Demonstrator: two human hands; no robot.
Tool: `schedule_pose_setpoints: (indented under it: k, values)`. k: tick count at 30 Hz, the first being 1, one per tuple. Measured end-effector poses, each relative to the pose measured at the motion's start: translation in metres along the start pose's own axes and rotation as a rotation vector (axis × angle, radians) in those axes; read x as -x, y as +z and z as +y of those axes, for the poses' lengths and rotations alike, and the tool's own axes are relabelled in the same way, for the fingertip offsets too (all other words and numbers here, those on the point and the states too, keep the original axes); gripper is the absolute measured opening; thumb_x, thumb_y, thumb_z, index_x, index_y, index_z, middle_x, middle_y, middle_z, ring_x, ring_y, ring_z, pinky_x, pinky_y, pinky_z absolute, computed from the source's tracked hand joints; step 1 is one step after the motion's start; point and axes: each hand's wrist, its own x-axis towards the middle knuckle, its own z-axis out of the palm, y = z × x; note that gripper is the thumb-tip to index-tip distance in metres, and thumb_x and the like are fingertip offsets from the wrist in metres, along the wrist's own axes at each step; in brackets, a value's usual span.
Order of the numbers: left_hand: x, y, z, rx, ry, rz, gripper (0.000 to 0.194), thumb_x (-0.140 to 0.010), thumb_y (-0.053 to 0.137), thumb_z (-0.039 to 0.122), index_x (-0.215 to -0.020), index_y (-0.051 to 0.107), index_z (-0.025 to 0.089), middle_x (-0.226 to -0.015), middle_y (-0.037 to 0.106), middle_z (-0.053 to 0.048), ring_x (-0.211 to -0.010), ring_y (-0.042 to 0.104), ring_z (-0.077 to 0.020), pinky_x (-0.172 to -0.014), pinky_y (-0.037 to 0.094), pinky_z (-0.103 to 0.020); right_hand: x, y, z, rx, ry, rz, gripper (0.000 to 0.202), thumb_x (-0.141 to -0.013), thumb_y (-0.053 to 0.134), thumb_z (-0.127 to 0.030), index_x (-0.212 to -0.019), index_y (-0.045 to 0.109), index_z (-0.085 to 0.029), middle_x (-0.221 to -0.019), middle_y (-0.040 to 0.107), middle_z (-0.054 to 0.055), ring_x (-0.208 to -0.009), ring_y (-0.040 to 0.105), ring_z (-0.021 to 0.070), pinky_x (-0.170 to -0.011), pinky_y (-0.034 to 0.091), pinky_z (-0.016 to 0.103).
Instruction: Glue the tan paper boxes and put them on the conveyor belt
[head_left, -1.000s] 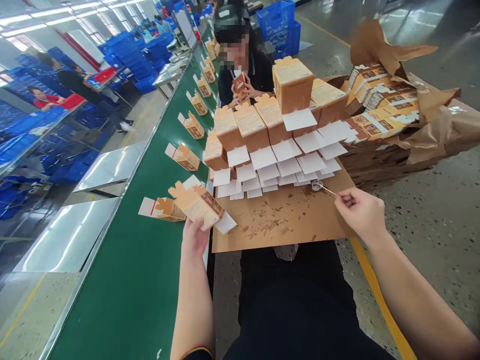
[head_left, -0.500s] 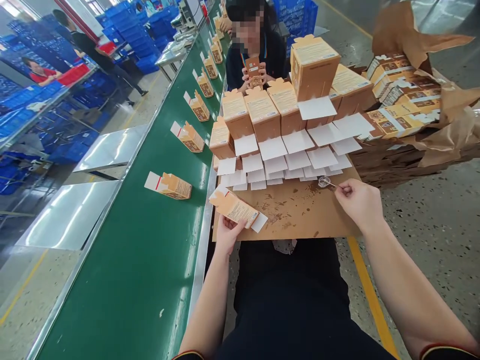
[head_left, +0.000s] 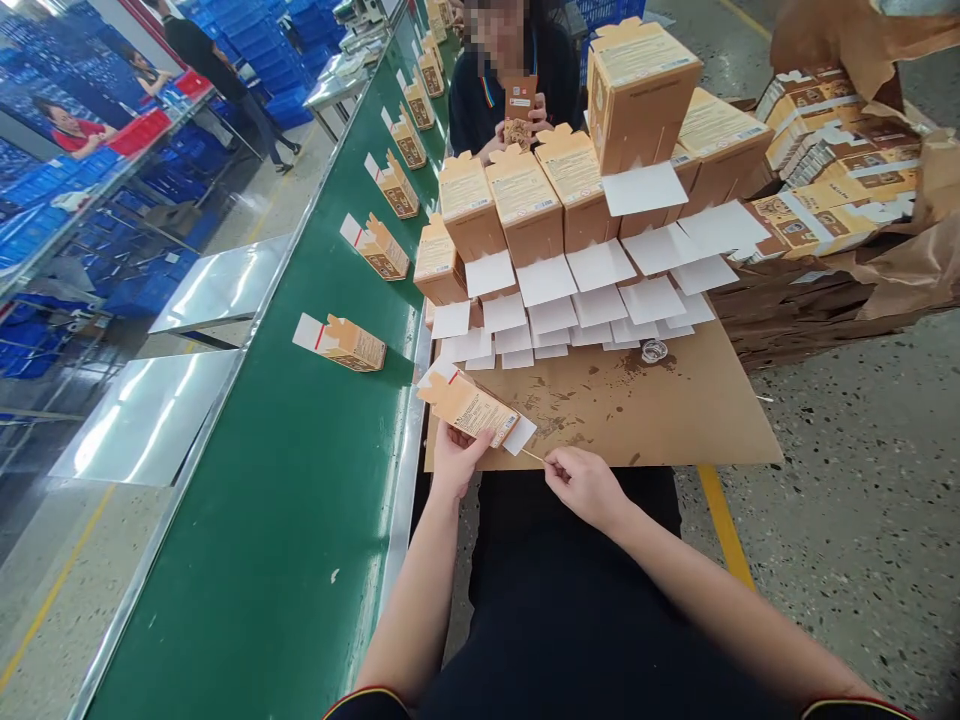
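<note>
My left hand (head_left: 459, 458) grips a small tan printed carton (head_left: 474, 408), tilted above the near left corner of a cardboard sheet (head_left: 697, 400). White flaps stick out at both of its ends. Pinched in my right hand (head_left: 585, 482) is a thin stick (head_left: 533, 456), its tip at the white flap on the carton's near end; whether it touches cannot be told. A small clear round dish (head_left: 654, 351) sits on the cardboard among brown stains. Behind it stand stacked cartons (head_left: 525, 215) with white flaps hanging toward me.
A green conveyor belt (head_left: 285, 500) on my left carries a row of upright cartons (head_left: 351, 343). A co-worker (head_left: 517, 60) across the stack holds a carton. Bundled flat cartons (head_left: 840, 190) lie in brown paper at right.
My right hand has moved left and nearer to me, bringing the stick from the clear dish to the carton's end. The left hand still holds the carton in nearly the same place.
</note>
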Motion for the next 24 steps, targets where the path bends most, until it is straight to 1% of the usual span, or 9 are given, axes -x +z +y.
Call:
schedule_pose_setpoints:
  k: [3, 6, 11, 14, 18, 19, 21, 22, 24]
  values:
    - [0.001, 0.003, -0.004, -0.007, 0.025, 0.015, 0.082, -0.064, 0.109, 0.051, -0.130, 0.068, 0.022, -0.134, 0.080, -0.017, -0.128, 0.078, -0.0365, -0.116, 0.060, -0.056, -0.005, -0.011, 0.009, 0.009, 0.019, 0.026, 0.026, -0.103, 0.060, -0.022, -0.078, 0.065, -0.026, -0.069, 0.066, 0.001, -0.060, 0.062, 0.0172, -0.061, 0.052, 0.029]
    - [0.007, 0.011, -0.010, -0.044, 0.085, 0.063, 0.085, -0.063, 0.108, 0.051, -0.132, 0.065, 0.024, -0.135, 0.078, -0.017, -0.128, 0.078, -0.0366, -0.114, 0.062, -0.055, -0.008, -0.028, 0.015, -0.023, 0.081, 0.129, 0.025, -0.105, 0.063, -0.030, -0.081, 0.069, -0.026, -0.072, 0.070, 0.002, -0.062, 0.065, 0.0173, -0.063, 0.055, 0.028]
    - [0.030, 0.027, -0.013, -0.275, 0.172, 0.072, 0.079, -0.066, 0.106, 0.036, -0.130, 0.061, 0.028, -0.128, 0.076, -0.012, -0.126, 0.077, -0.0359, -0.109, 0.063, -0.050, 0.000, -0.052, 0.016, -0.081, 0.199, 0.222, 0.027, -0.103, 0.067, -0.041, -0.081, 0.073, -0.026, -0.068, 0.071, 0.002, -0.057, 0.065, 0.0172, -0.061, 0.058, 0.030]
    - [0.039, 0.033, -0.013, -0.346, 0.193, 0.082, 0.071, -0.070, 0.102, 0.032, -0.127, 0.060, 0.029, -0.124, 0.077, -0.011, -0.119, 0.078, -0.0349, -0.105, 0.064, -0.048, 0.008, -0.060, 0.014, -0.086, 0.231, 0.266, 0.028, -0.101, 0.069, -0.043, -0.079, 0.073, -0.027, -0.067, 0.071, 0.002, -0.055, 0.063, 0.0171, -0.057, 0.057, 0.030]
    - [0.038, 0.039, -0.018, -0.357, 0.197, 0.073, 0.068, -0.069, 0.101, 0.031, -0.124, 0.061, 0.029, -0.119, 0.077, -0.010, -0.114, 0.078, -0.0351, -0.101, 0.064, -0.047, 0.011, -0.065, 0.011, -0.094, 0.246, 0.283, 0.031, -0.100, 0.069, -0.047, -0.076, 0.072, -0.027, -0.065, 0.071, 0.002, -0.053, 0.062, 0.0171, -0.055, 0.057, 0.030]
    - [0.035, 0.037, -0.019, -0.361, 0.202, 0.082, 0.070, -0.067, 0.102, 0.031, -0.124, 0.062, 0.029, -0.120, 0.076, -0.010, -0.114, 0.078, -0.0358, -0.101, 0.065, -0.048, 0.010, -0.065, 0.010, -0.094, 0.246, 0.286, 0.033, -0.100, 0.069, -0.048, -0.075, 0.072, -0.027, -0.065, 0.071, 0.002, -0.053, 0.062, 0.0172, -0.055, 0.057, 0.030]
    - [0.029, 0.025, -0.020, -0.358, 0.223, 0.169, 0.074, -0.063, 0.104, 0.034, -0.123, 0.062, 0.029, -0.119, 0.076, -0.010, -0.115, 0.078, -0.0372, -0.102, 0.065, -0.052, 0.010, -0.067, 0.009, -0.091, 0.243, 0.304, 0.035, -0.100, 0.069, -0.050, -0.074, 0.072, -0.026, -0.064, 0.070, 0.002, -0.052, 0.061, 0.0171, -0.054, 0.057, 0.031]
    - [0.024, 0.013, -0.018, -0.352, 0.233, 0.236, 0.075, -0.062, 0.104, 0.037, -0.123, 0.061, 0.030, -0.119, 0.075, -0.010, -0.116, 0.077, -0.0377, -0.104, 0.065, -0.055, 0.010, -0.069, 0.009, -0.088, 0.242, 0.315, 0.036, -0.101, 0.069, -0.050, -0.075, 0.073, -0.026, -0.063, 0.070, 0.002, -0.051, 0.061, 0.0171, -0.054, 0.057, 0.031]
    - [0.012, -0.021, -0.008, -0.326, 0.255, 0.407, 0.079, -0.060, 0.103, 0.040, -0.123, 0.057, 0.030, -0.121, 0.074, -0.009, -0.119, 0.076, -0.0379, -0.111, 0.062, -0.060, 0.010, -0.073, 0.010, -0.086, 0.241, 0.338, 0.035, -0.100, 0.070, -0.050, -0.076, 0.075, -0.026, -0.063, 0.070, 0.002, -0.052, 0.062, 0.0172, -0.055, 0.057, 0.031]
